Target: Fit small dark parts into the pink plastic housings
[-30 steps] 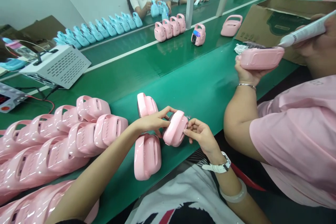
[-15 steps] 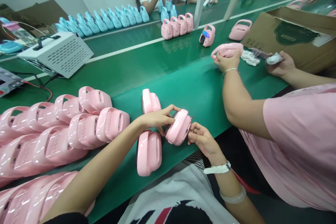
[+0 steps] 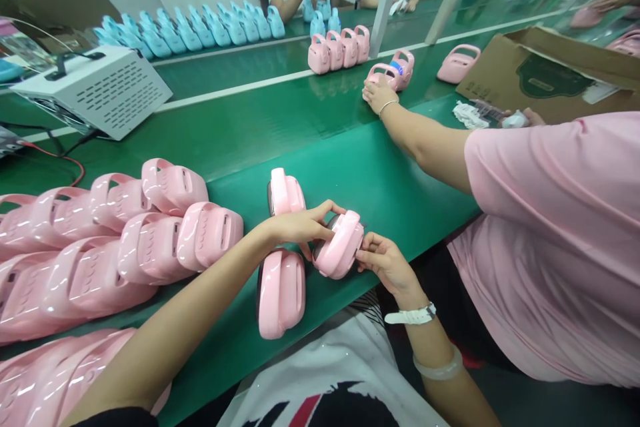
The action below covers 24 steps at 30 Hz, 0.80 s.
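My left hand [image 3: 307, 227] reaches across from the left and grips a glossy pink handled device [image 3: 341, 245] with its fingers over the top and far side. My right hand [image 3: 385, 260] is at the device's right side, thumb and fingers pinched together against its edge near a small dark slot. Whatever is between those fingertips is too small to make out. Just left of the held device stand two more pink handled devices, one [image 3: 287, 191] behind my left wrist and the other [image 3: 283, 293] in front of it.
Rows of pink devices [image 3: 155, 247] fill the left of the green table [image 3: 240, 363]. A perforated metal box [image 3: 107, 90] stands behind them. At right, a co-worker's hand [image 3: 380, 93] touches a pink device near a cardboard box [image 3: 545, 73]. Blue devices [image 3: 215, 30] line the far side.
The co-worker's arm on the right has stretched forward, setting its pink device beside the one with a blue light. My hands keep almost the same hold. The view has shifted slightly.
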Each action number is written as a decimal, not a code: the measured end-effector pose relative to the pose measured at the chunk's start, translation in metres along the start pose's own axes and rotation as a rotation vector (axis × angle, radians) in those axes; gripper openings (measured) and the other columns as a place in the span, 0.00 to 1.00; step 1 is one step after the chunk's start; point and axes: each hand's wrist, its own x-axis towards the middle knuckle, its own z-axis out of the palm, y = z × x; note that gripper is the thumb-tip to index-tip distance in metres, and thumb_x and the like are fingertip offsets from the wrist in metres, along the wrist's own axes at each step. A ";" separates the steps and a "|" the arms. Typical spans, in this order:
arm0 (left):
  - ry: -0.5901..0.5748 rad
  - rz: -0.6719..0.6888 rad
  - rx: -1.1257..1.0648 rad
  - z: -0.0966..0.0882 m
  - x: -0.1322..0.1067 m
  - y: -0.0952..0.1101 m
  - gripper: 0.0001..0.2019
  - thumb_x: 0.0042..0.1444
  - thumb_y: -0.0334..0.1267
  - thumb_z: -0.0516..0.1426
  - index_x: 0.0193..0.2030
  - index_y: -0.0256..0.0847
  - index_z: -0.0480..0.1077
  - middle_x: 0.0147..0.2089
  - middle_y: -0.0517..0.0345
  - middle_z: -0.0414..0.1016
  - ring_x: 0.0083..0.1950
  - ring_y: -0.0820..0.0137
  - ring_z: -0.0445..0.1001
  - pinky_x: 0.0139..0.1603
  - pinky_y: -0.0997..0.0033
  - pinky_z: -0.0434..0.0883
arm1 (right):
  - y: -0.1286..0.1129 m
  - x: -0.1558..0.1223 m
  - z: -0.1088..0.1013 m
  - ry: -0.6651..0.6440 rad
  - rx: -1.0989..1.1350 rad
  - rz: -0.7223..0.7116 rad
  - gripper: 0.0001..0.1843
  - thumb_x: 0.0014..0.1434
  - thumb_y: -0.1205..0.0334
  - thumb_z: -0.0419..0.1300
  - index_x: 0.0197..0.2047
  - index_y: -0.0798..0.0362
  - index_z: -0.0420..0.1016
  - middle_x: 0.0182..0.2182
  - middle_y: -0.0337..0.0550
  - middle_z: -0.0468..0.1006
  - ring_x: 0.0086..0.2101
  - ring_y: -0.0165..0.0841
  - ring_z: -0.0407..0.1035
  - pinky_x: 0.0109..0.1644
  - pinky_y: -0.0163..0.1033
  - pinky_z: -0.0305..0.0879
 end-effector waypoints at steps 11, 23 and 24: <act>-0.016 -0.022 0.156 0.006 0.002 0.009 0.25 0.56 0.31 0.53 0.60 0.43 0.55 0.44 0.56 0.66 0.34 0.70 0.70 0.31 0.69 0.76 | -0.011 -0.005 0.004 0.065 -0.126 0.028 0.30 0.22 0.55 0.81 0.19 0.54 0.64 0.15 0.31 0.72 0.13 0.24 0.66 0.19 0.31 0.71; 0.005 -0.072 0.330 0.006 0.003 0.012 0.36 0.51 0.31 0.54 0.68 0.46 0.48 0.46 0.51 0.71 0.37 0.62 0.77 0.31 0.63 0.78 | -0.007 -0.019 0.001 0.077 -0.152 -0.067 0.29 0.30 0.44 0.78 0.21 0.54 0.67 0.13 0.29 0.66 0.16 0.21 0.61 0.20 0.27 0.66; 0.010 -0.070 0.329 0.007 0.002 0.013 0.36 0.51 0.31 0.54 0.68 0.45 0.48 0.46 0.51 0.71 0.36 0.62 0.77 0.31 0.63 0.77 | -0.009 -0.021 0.003 0.078 -0.161 -0.089 0.29 0.31 0.42 0.77 0.21 0.54 0.68 0.13 0.29 0.65 0.15 0.20 0.59 0.18 0.26 0.62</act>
